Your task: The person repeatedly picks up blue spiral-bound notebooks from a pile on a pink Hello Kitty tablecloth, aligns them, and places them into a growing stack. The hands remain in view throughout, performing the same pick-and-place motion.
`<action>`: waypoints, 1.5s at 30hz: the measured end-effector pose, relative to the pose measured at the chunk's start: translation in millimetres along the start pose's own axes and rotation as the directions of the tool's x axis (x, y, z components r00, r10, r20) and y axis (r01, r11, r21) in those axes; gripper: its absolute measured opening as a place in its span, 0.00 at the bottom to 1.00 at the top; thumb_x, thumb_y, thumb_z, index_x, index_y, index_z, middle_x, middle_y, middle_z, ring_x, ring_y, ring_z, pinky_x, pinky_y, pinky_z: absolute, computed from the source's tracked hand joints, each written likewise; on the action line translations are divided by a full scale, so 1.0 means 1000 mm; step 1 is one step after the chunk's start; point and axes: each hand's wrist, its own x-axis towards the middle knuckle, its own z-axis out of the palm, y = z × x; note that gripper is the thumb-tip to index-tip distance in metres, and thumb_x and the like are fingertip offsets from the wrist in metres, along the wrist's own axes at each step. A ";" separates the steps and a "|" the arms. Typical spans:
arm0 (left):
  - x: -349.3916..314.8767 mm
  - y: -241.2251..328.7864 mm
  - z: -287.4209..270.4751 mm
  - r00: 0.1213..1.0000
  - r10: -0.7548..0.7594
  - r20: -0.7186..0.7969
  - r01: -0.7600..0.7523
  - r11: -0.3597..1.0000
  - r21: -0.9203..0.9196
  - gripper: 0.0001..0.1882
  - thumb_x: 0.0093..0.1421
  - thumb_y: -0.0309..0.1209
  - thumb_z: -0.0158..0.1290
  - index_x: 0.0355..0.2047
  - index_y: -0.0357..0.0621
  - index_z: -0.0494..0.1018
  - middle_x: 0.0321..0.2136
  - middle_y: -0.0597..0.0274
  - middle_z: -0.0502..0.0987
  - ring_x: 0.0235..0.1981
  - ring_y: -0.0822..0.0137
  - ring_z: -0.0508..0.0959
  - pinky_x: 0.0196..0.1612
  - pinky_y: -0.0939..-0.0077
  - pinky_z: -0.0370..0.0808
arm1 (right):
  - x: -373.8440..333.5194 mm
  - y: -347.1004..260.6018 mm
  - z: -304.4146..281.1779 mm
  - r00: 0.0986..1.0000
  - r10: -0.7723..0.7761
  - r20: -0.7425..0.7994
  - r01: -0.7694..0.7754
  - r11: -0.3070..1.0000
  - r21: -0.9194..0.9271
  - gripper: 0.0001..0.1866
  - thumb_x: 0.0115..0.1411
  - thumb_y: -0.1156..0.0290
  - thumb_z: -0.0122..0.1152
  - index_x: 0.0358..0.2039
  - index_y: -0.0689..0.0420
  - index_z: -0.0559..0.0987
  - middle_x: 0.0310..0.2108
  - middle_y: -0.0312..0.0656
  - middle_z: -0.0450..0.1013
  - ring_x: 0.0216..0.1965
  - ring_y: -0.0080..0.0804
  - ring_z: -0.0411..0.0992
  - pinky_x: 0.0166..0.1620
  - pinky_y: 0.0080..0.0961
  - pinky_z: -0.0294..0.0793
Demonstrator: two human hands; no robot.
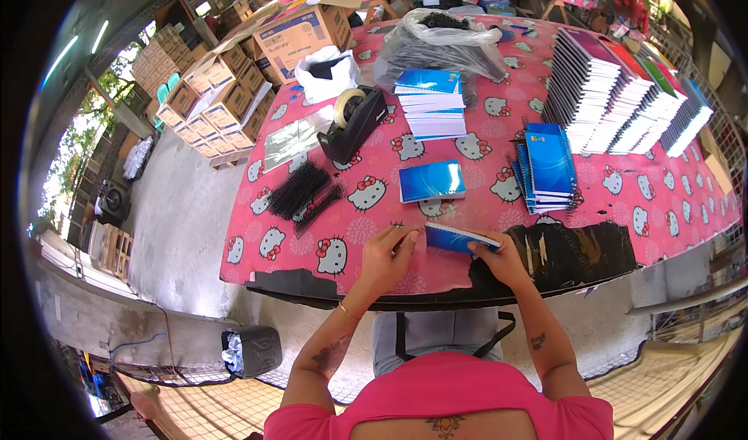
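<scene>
Two bare hands, set apart, at the near edge of a table point(492, 169) covered in pink printed sheeting. Right hand point(502, 258): clamped on the right end of one blue notebook point(449, 240), thumb against the cover; the notebook is tilted, white page edge uppermost, and lies between the hands, just inside the near edge. Left hand point(387, 256): just left of the notebook's free end, thumb and fingertips drawn together; whether anything is pinched there cannot be told. Beyond the held piece, toward the table's middle: one loose notebook point(431, 181), blue, flat; farther back, one stack of blue-covered books point(431, 114). Toward the left edge: black spiral coils point(298, 193), a heap; clear plastic sheets point(291, 146); one black tape dispenser point(354, 126) with roll. Toward the far edge: one white bag point(330, 83); one large clear bag point(438, 58), dark contents. Right of the middle: one pile of blue coil-bound notebooks point(548, 163). Toward the right edge: tall stacks of spiral notebooks point(583, 101), covers various.
</scene>
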 end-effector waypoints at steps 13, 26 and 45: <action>0.020 0.006 -0.012 0.983 -0.140 0.121 0.127 0.986 0.109 0.14 0.68 0.36 0.53 0.30 0.38 0.77 0.15 0.55 0.76 0.16 0.62 0.79 0.19 0.69 0.69 | 0.007 0.000 0.000 1.000 -0.006 -0.016 0.006 1.000 0.009 0.15 0.64 0.76 0.61 0.52 0.61 0.80 0.37 0.33 0.78 0.32 0.16 0.66 0.38 0.17 0.69; 0.038 -0.018 -0.025 0.891 0.172 0.419 -0.287 0.930 0.230 0.21 0.58 0.32 0.62 0.50 0.41 0.73 0.44 0.52 0.75 0.39 0.54 0.78 0.38 0.65 0.74 | 0.003 -0.007 0.003 0.999 -0.010 0.036 0.013 0.996 -0.090 0.15 0.63 0.78 0.62 0.51 0.62 0.80 0.40 0.39 0.79 0.39 0.21 0.72 0.43 0.20 0.72; 0.023 0.030 -0.002 0.929 0.121 0.351 -0.336 0.677 0.655 0.38 0.64 0.50 0.50 0.65 0.35 0.60 0.66 0.47 0.61 0.70 0.51 0.58 0.66 0.27 0.41 | -0.015 -0.039 0.016 0.996 0.030 -0.079 -0.030 1.000 0.004 0.13 0.64 0.76 0.61 0.49 0.65 0.79 0.38 0.37 0.77 0.41 0.19 0.71 0.46 0.20 0.71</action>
